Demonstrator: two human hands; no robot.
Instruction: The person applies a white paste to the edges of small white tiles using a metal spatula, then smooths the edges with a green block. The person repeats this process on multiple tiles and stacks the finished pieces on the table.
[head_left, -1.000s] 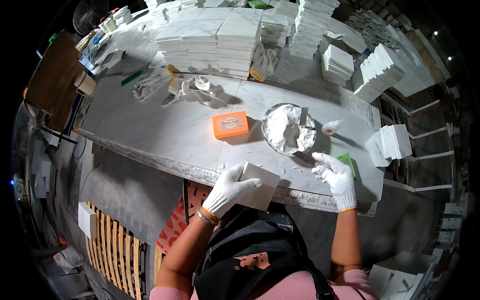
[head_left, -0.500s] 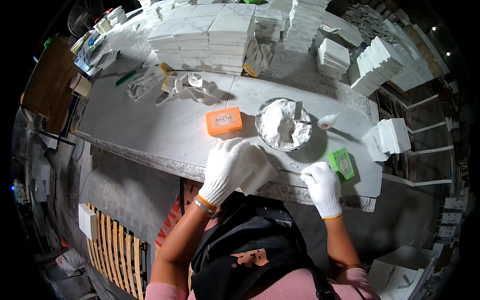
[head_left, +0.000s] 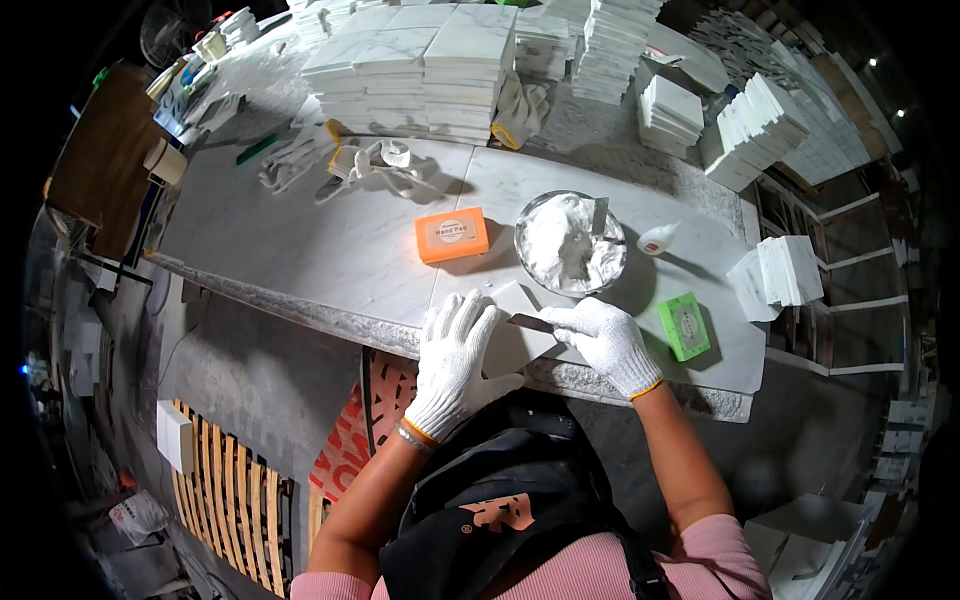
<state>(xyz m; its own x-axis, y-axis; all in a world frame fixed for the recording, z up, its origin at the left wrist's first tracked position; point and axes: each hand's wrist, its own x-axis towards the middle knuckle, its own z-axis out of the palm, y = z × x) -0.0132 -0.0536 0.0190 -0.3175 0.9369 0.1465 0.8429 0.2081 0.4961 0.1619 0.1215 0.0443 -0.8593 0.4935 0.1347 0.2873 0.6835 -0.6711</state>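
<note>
A white square tile (head_left: 517, 347) lies at the table's front edge. My left hand (head_left: 455, 350), in a white knit glove, is at its left side with fingers stretched out and thumb apart. My right hand (head_left: 600, 342), gloved the same way, pinches a thin, dark, flat-bladed scraper (head_left: 530, 323). Its blade reaches across the tile; whether it touches the surface I cannot tell. Just beyond stands a round metal bowl (head_left: 519, 262) of white powder or paste (head_left: 560, 240), with a flat metal piece (head_left: 600, 216) stuck in it.
An orange block (head_left: 452, 236) lies left of the bowl, a green box (head_left: 684, 326) and a small white bottle (head_left: 658, 238) to its right. Used gloves (head_left: 375, 165) rest farther back. Stacks of marble tiles (head_left: 465, 70) line the far side; more tiles (head_left: 785, 272) stand at the right edge.
My right hand has moved left to the tile, bringing the scraper's blade over it. My left hand has opened from its grip on the tile, fingers now spread, and the tile lies flatter.
</note>
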